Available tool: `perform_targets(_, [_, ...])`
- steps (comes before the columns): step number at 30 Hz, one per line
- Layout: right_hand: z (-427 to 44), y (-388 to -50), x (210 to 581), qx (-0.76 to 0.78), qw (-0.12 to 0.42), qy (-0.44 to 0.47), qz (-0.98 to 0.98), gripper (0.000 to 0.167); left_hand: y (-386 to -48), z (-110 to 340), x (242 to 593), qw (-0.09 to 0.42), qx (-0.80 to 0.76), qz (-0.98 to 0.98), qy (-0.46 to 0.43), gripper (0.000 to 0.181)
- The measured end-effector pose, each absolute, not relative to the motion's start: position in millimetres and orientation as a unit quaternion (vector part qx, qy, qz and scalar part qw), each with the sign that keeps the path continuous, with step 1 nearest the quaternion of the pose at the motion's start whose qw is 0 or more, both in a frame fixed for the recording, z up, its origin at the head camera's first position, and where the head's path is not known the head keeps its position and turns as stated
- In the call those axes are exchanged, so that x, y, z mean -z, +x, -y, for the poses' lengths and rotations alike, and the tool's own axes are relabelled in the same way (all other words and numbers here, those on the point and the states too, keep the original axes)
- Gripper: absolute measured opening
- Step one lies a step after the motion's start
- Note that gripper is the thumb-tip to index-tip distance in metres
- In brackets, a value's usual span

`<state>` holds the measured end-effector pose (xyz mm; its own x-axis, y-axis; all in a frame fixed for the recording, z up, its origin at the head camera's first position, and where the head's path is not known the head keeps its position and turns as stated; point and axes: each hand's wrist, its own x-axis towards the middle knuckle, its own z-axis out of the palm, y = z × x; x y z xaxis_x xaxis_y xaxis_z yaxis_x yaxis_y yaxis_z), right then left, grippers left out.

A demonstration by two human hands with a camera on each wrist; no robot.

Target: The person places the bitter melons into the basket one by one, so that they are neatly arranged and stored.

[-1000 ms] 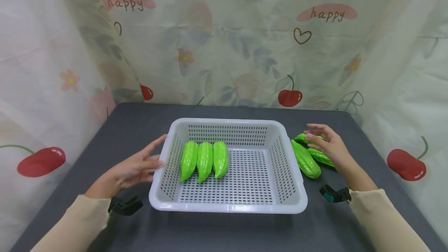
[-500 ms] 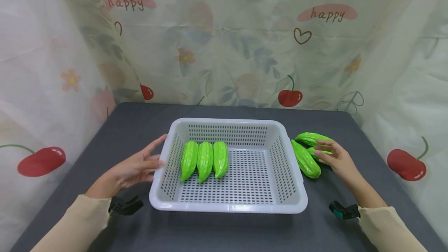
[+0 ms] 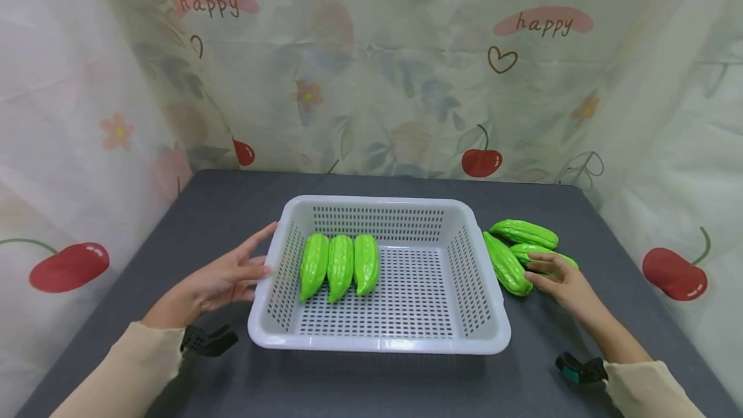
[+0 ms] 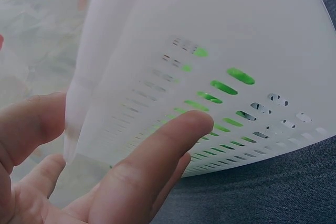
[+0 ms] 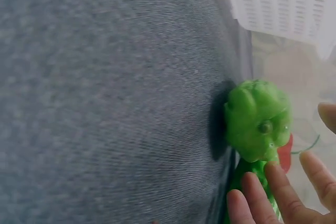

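Head view shows three green gourds [image 3: 340, 266] lying side by side in the left part of the white basket [image 3: 377, 345]; this portion seems done. Three other gourds [image 3: 504, 262] are on the bench [image 3: 406, 384], just right of the basket, so I judge the work about half finished. At them is the right hand [image 3: 563, 282], fingers spread, apparently gripping none. With extended fingers, the left hand [image 3: 223, 279] touches the basket's left side.

right hand [image 3: 563, 284] drawn back, far green gourd [image 3: 524, 233] now fully uncovered
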<state>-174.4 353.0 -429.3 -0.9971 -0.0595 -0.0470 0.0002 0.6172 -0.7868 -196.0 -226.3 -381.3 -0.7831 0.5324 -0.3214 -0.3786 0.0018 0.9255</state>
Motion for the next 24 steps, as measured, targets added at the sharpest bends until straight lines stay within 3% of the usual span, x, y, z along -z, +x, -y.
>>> perform_targets(13, [-349.7,-171.5,435.8,0.420,0.059,-0.018,-0.905,0.063,-196.0,226.3,380.0,0.325,-0.703,-0.630,0.056,0.092])
perform_targets(24, [-344.2,-178.0,437.4,0.405,0.075,-0.014,-0.911,0.077,-196.1,226.0,380.5,0.323,-0.705,-0.630,0.054,0.092])
